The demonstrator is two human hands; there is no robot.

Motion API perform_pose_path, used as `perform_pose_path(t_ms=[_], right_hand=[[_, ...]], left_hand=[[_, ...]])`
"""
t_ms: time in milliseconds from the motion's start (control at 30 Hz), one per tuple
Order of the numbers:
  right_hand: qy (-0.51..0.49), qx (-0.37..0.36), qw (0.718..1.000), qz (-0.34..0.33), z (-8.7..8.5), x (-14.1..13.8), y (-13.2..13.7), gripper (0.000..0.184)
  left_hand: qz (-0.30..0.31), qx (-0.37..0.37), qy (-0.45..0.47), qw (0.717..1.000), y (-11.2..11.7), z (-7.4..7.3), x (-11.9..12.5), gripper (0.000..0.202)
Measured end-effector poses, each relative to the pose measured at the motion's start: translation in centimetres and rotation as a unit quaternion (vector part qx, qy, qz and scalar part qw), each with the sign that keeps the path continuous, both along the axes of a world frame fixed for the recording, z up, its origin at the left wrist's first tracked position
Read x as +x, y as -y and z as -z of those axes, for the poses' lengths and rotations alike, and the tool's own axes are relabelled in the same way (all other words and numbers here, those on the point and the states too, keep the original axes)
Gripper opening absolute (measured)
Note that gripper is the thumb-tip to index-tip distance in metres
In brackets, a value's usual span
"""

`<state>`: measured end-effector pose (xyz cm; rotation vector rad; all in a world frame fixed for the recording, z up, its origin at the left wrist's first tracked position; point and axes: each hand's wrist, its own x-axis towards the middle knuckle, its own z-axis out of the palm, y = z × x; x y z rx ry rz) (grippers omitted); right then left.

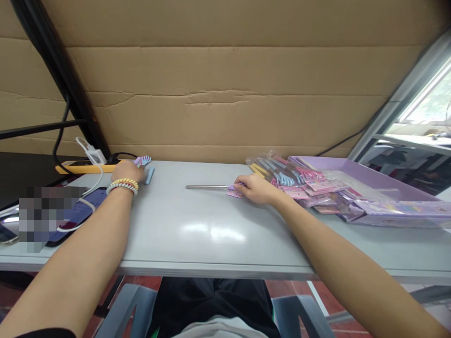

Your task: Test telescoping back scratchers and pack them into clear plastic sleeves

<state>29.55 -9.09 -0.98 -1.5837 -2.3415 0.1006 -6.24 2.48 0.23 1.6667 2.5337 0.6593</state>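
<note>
My right hand [256, 188] is closed, thumb and fingers pinching the purple end of a thin metal rod [206, 187] that points left over the table. A small purple printed piece [234, 193] shows beneath these fingers. At the table's back left, my left hand [126, 172] is curled palm down, its fingertips mostly hidden. Just beyond its fingers are a light blue claw-shaped head [145, 160], like that of a back scratcher, and a purple piece [137, 161]. A short blue stick [149, 176] lies beside that hand.
Several plastic-wrapped packs [282, 176] with coloured claw-shaped heads are heaped at right, against a lilac box [398, 213]. On the left lie a phone [75, 220] with a white cable and a yellow strip [79, 167]. Cardboard [225, 70] walls the back.
</note>
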Motion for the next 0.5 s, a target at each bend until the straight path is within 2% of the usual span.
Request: perform_pose_path(t_ms=[267,500], right_hand=[[0.006,0.003,1.0,0.0,-0.03,-0.1,0.07,0.018],[0.009,-0.007,1.0,0.007,-0.24,-0.33,0.24,0.018]], left_hand=[[0.0,-0.009,-0.013,1.0,-0.41,0.32,-0.15,0.04],[0.012,0.004,-0.013,1.0,-0.47,0.61,-0.47,0.044]])
